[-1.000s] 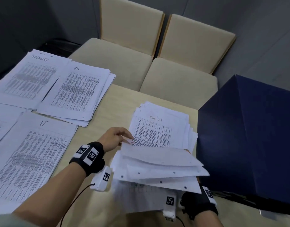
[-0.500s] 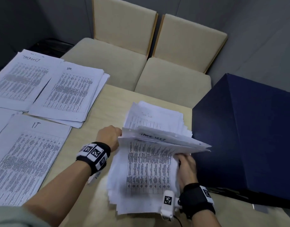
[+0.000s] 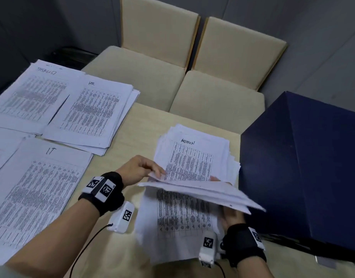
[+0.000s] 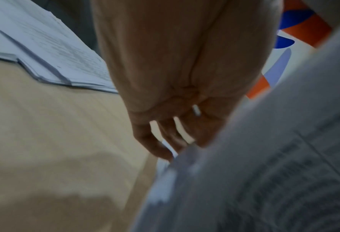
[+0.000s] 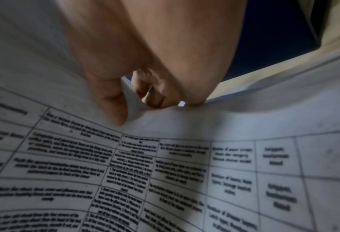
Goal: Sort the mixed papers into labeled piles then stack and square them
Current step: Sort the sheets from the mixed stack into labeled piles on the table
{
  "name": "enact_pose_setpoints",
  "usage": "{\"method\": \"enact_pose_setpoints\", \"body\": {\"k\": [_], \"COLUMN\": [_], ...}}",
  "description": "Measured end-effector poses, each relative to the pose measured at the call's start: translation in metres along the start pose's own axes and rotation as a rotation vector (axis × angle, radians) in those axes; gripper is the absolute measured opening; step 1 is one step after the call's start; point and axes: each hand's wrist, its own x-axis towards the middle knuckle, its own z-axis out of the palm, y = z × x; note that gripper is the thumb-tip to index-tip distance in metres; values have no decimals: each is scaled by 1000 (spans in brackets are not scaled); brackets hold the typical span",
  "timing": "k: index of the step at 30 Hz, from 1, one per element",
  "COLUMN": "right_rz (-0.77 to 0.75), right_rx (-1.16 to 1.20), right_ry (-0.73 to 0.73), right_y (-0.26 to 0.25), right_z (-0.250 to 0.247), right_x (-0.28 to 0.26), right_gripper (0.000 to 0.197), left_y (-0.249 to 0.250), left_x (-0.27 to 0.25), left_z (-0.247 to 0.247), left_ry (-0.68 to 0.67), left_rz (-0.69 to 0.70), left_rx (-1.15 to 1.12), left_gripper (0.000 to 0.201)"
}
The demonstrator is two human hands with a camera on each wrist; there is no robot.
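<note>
A mixed paper stack (image 3: 178,219) lies on the table in front of me. I hold a few sheets (image 3: 202,192) lifted off its near half. My left hand (image 3: 156,173) pinches their left edge, fingertips (image 4: 165,150) curled at the paper. My right hand (image 3: 230,214) grips their right side from below, thumb and fingers (image 5: 115,106) pinching a fold. Beyond the lifted sheets, a sheet marked ADMIN (image 3: 192,157) shows on top. Labeled piles lie to the left: TASKLIST (image 3: 32,93), HR (image 3: 92,109) and IT (image 3: 38,187).
A dark blue box (image 3: 302,167) stands right against the mixed stack on the right. Two beige chairs (image 3: 156,63) (image 3: 228,77) are pushed in at the table's far edge. Another paper pile (image 3: 0,149) shows partly at the far left. Bare table (image 3: 136,135) separates the piles.
The lifted bundle rose and then dropped lower. The sheet exposed behind it read Task List before; it now reads ADMIN. My right hand has come into view under the bundle.
</note>
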Motion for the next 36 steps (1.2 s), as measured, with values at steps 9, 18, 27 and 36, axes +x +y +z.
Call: {"method": "enact_pose_setpoints", "body": {"k": [9,18,27,36], "right_rz": [-65,-68,-584,-763], "right_rx": [50,102,21,-198], "right_ry": [153,217,34,198], "right_y": [3,-24,-152,-132], "right_z": [6,13,73,79], "right_x": [-7,-11,-44,-57], "right_gripper": [30,26,24,39], "left_y": [-21,0,104,130], "left_x": [37,12,-17,-27], "left_z": [16,11,12,26], "left_ry": [386,396,396,569], "left_rz": [-287,28,402,562], "left_rx": [690,346,-168,-269], "left_gripper": [27,56,73,60]}}
